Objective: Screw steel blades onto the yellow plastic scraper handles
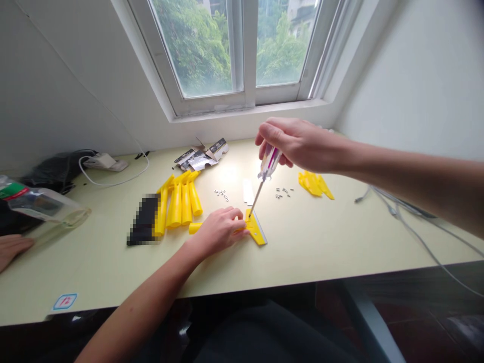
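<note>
My right hand (283, 141) is closed around the clear and purple handle of a screwdriver (257, 195). Its shaft slants down, and the tip meets the head of a yellow scraper (258, 233) at a screw spot. The scraper lies flat with a grey blade strip along its right edge. My left hand (223, 227) grips the scraper where handle and head join, fingers wrapped over it. Small screws (283, 192) lie right of the screwdriver, and small nuts (221, 194) lie to its left. Behind the scraper are thin white blades (248, 192).
Several yellow scraper handles (181, 201) lie left, beside a black pixelated object (143, 222). Yellow plates (314, 184) sit at right. Torn packaging (202, 155), a charger (104, 161) and cables (393, 209) lie around. At far left are a bottle (45, 204) and another person's hand (13, 249).
</note>
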Action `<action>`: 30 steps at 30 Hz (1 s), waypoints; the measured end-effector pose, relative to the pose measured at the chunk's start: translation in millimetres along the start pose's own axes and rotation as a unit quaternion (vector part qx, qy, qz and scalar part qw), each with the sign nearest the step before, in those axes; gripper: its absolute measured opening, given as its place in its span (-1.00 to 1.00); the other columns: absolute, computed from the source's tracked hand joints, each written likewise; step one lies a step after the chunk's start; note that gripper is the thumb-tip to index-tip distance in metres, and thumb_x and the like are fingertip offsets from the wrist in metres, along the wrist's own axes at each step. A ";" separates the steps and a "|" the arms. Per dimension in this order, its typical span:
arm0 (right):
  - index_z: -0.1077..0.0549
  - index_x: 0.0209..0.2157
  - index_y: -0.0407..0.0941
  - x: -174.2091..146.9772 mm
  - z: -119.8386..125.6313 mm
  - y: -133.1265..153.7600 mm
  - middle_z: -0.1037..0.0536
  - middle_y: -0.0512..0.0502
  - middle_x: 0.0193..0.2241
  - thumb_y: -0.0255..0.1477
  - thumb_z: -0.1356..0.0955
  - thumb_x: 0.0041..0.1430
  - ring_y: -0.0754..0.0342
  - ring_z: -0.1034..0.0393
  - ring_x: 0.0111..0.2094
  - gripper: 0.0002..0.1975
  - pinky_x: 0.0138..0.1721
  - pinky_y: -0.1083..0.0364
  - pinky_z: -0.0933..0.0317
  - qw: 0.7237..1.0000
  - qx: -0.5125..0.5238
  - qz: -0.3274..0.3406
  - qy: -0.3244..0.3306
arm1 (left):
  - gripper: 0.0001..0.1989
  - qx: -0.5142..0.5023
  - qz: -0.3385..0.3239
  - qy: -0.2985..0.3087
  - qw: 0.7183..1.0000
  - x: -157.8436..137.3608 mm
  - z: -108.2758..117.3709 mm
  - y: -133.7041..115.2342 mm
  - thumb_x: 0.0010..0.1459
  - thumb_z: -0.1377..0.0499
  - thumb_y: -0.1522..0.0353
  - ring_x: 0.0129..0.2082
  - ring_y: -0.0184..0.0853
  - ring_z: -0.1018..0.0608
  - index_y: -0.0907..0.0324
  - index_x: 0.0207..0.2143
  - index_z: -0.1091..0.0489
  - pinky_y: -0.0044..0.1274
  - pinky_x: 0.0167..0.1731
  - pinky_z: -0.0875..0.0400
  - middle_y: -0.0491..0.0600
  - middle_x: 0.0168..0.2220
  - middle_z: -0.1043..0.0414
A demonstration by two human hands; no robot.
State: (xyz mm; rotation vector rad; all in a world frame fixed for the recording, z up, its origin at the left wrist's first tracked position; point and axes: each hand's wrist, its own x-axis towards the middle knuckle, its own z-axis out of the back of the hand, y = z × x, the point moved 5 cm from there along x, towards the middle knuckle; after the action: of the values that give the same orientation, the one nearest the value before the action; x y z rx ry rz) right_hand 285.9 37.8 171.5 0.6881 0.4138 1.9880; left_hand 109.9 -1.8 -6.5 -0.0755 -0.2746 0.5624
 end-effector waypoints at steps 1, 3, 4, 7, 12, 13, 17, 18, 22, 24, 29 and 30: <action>-0.40 -0.22 -0.09 0.2 -2.4 -4.0 -0.51 -0.07 -0.41 -0.17 -0.16 0.37 0.05 -0.38 -0.38 -0.67 -0.32 0.05 -0.28 0.999 0.010 -0.020 -0.023 | -0.70 0.001 -0.001 -0.002 1.000 0.0 0.0 0.1 0.32 -0.11 0.21 -0.33 -0.38 -0.46 0.16 -0.38 -0.50 -0.53 -0.38 -0.32 -0.03 -0.26 -0.47; -0.37 -0.14 -0.11 -1.2 -6.7 -8.3 -0.51 -0.08 -0.39 -0.21 -0.16 0.37 0.06 -0.37 -0.40 -0.69 -0.34 0.05 -0.28 0.998 0.015 -0.039 -0.053 | -0.69 -0.001 -0.001 -0.003 1.000 0.0 -0.5 0.5 0.33 -0.10 0.22 -0.34 -0.38 -0.46 0.15 -0.39 -0.50 -0.53 -0.38 -0.31 -0.03 -0.27 -0.47; -0.36 -0.11 -0.12 -2.4 -7.9 -7.9 -0.51 -0.08 -0.38 -0.22 -0.15 0.37 0.06 -0.38 -0.39 -0.69 -0.33 0.05 -0.27 0.998 0.003 -0.034 -0.059 | -0.70 -0.003 -0.002 -0.004 1.000 -0.1 -0.8 0.8 0.33 -0.09 0.23 -0.34 -0.38 -0.46 0.15 -0.39 -0.50 -0.53 -0.38 -0.32 -0.04 -0.27 -0.47; -0.40 -0.18 -0.15 -5.7 -3.2 0.4 -0.51 -0.13 -0.40 -0.14 -0.13 0.36 -0.01 -0.41 -0.33 -0.60 -0.29 0.01 -0.25 0.993 -0.106 0.011 -0.053 | -0.73 -0.011 0.000 -0.006 1.000 -0.6 -2.2 2.3 0.34 -0.10 0.25 -0.33 -0.38 -0.47 0.13 -0.35 -0.52 -0.53 -0.35 -0.33 -0.04 -0.26 -0.47; -0.48 -0.29 -0.09 -2.6 14.5 12.1 -0.53 -0.17 -0.39 -0.10 -0.23 0.27 -0.10 -0.43 -0.27 -0.63 -0.29 -0.01 -0.21 0.974 -0.212 0.022 0.072 | -0.74 -0.015 0.004 -0.009 1.000 -1.6 -3.8 4.5 0.33 -0.10 0.26 -0.31 -0.37 -0.49 0.13 -0.35 -0.52 -0.53 -0.34 -0.34 -0.04 -0.25 -0.47; -0.49 -0.25 -0.07 -2.4 15.2 14.7 -0.55 -0.16 -0.35 -0.13 -0.27 0.25 -0.08 -0.43 -0.28 -0.68 -0.30 0.00 -0.21 0.973 -0.201 0.026 0.110 | -0.74 -0.016 0.004 -0.009 1.000 -1.7 -3.8 4.6 0.33 -0.10 0.26 -0.31 -0.37 -0.48 0.13 -0.35 -0.51 -0.53 -0.34 -0.34 -0.04 -0.25 -0.47; -0.45 -0.08 -0.03 -5.2 11.5 21.0 -0.58 -0.10 -0.27 -0.15 -0.29 0.22 -0.03 -0.44 -0.32 -0.67 -0.34 0.03 -0.21 0.974 -0.153 0.023 0.164 | -0.72 -0.018 0.003 -0.008 1.000 -1.6 -2.7 3.7 0.34 -0.08 0.27 -0.32 -0.38 -0.48 0.14 -0.37 -0.51 -0.52 -0.35 -0.33 -0.04 -0.26 -0.47; -0.44 -0.07 -0.04 -5.5 11.1 20.2 -0.58 -0.12 -0.29 -0.12 -0.27 0.24 -0.04 -0.44 -0.32 -0.64 -0.33 0.03 -0.21 0.976 -0.161 0.015 0.144 | -0.71 -0.017 0.003 -0.010 1.000 -1.3 -2.3 3.4 0.34 -0.08 0.27 -0.33 -0.38 -0.48 0.14 -0.37 -0.51 -0.52 -0.35 -0.33 -0.04 -0.25 -0.47; -0.44 -0.11 -0.09 -5.7 13.5 14.0 -0.56 -0.19 -0.34 -0.07 -0.23 0.27 -0.09 -0.45 -0.27 -0.59 -0.31 0.00 -0.21 0.970 -0.229 0.002 0.077 | -0.71 -0.015 -0.002 -0.014 1.000 -0.5 -0.9 2.5 0.34 -0.08 0.26 -0.34 -0.38 -0.47 0.14 -0.38 -0.50 -0.53 -0.37 -0.32 -0.04 -0.26 -0.47; -0.43 -0.08 -0.06 -5.5 13.1 12.3 -0.56 -0.17 -0.32 -0.12 -0.27 0.24 -0.09 -0.45 -0.27 -0.63 -0.31 0.00 -0.22 0.967 -0.228 0.016 0.111 | -0.71 -0.014 -0.004 -0.015 1.000 -0.4 -0.5 2.4 0.34 -0.08 0.26 -0.34 -0.38 -0.47 0.14 -0.38 -0.50 -0.53 -0.37 -0.32 -0.04 -0.26 -0.46; -0.42 -0.04 -0.03 -3.7 13.7 9.0 -0.56 -0.14 -0.29 -0.12 -0.29 0.21 -0.09 -0.45 -0.26 -0.62 -0.32 0.00 -0.24 0.966 -0.212 0.020 0.150 | -0.73 -0.017 -0.005 -0.016 1.000 -1.0 -0.5 2.4 0.34 -0.09 0.29 -0.35 -0.39 -0.47 0.14 -0.38 -0.50 -0.53 -0.38 -0.32 -0.04 -0.26 -0.46; -0.42 -0.05 -0.03 -2.9 14.7 8.0 -0.56 -0.15 -0.31 -0.12 -0.27 0.23 -0.10 -0.45 -0.26 -0.63 -0.32 0.00 -0.24 0.967 -0.220 0.014 0.130 | -0.73 -0.016 -0.005 -0.017 1.000 -1.0 -0.4 2.3 0.34 -0.09 0.29 -0.35 -0.39 -0.46 0.14 -0.38 -0.50 -0.53 -0.38 -0.32 -0.04 -0.26 -0.46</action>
State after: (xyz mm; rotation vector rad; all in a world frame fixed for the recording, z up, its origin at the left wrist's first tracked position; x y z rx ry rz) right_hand 290.6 31.4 186.5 0.1548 0.1028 2.1067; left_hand 108.0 -0.3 -7.5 -0.0961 -0.3166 0.5490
